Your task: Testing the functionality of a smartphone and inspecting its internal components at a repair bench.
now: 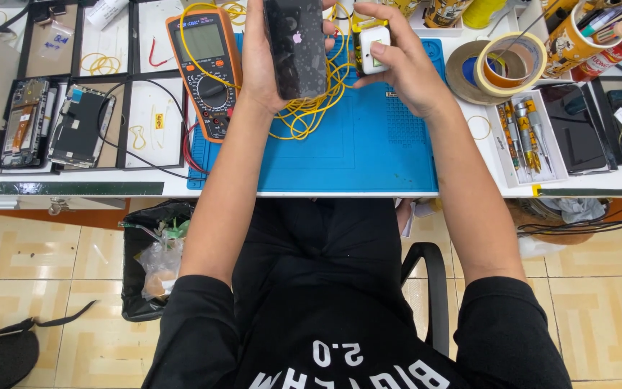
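Observation:
My left hand [259, 65] grips a black smartphone [295, 45], held upright with its back facing me, above the blue work mat [368, 144]. My right hand [401, 61] is closed around a small white boxy device [374, 45] just right of the phone. A tangle of yellow wire [311, 108] lies on the mat beneath both hands. An orange multimeter [206, 68] sits to the left of my left hand.
Black trays with a dismantled phone [80, 126] and parts sit at left. Tape rolls [502, 65], a white tray of screwdrivers [523, 133], dark screens [577, 130] and a tool cup [577, 36] are at right. A bin [154, 259] stands under the white table edge.

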